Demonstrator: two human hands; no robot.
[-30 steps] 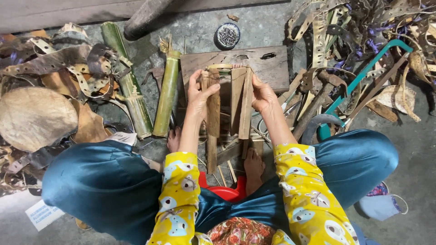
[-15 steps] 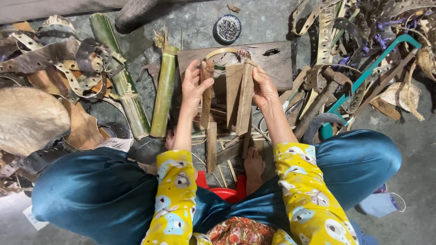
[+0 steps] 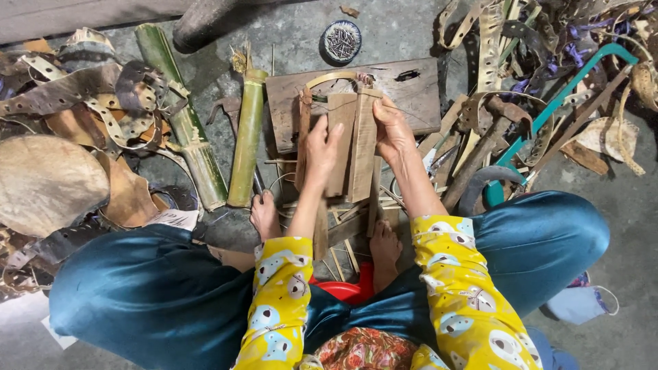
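Yellow patterned sleeves [image 3: 452,274], teal trousers [image 3: 137,294], green bamboo [image 3: 247,137], brown slats [image 3: 360,144].

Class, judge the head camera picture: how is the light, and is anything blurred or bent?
Head view: soft, even light, no glare; the wooden slats and both hands, left hand and right hand, look sharp; wide-lens bending stretches the edges.

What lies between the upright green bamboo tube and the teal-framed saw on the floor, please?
In the head view, between the green bamboo tube and the teal saw lie the wooden board, the wooden slats under both hands, and a hammer.
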